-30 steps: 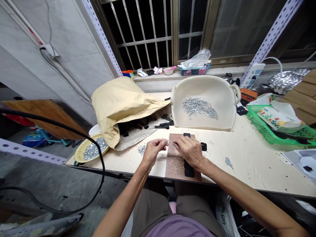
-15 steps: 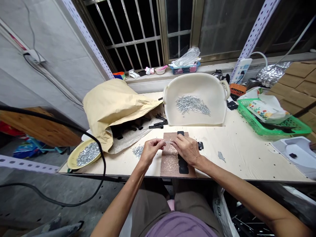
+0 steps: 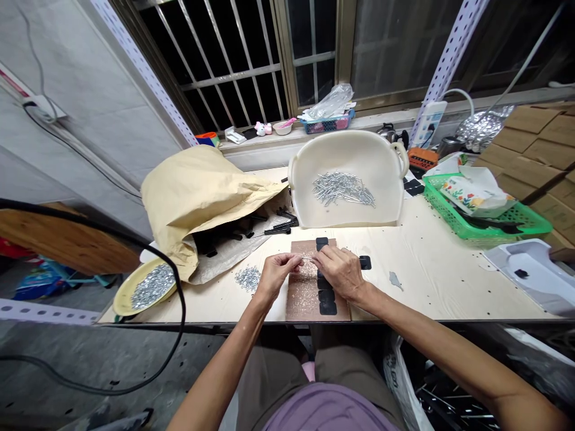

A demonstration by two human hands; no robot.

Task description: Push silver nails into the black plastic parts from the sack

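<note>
Thin silvery rod (image 3: 307, 258), crosswise, between fingers (image 3: 293, 261)

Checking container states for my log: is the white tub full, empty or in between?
In between: the white tub holds one heap of thin metal pieces, with bare surface visible around it.

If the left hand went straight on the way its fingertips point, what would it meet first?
Most likely the right hand: the left hand faces it across a narrow gap, spanned by a thin metal rod held between them. Depth is hard to judge from this one view.

Left grip (image 3: 277, 275), right grip (image 3: 340, 271) — both pinched.
</note>
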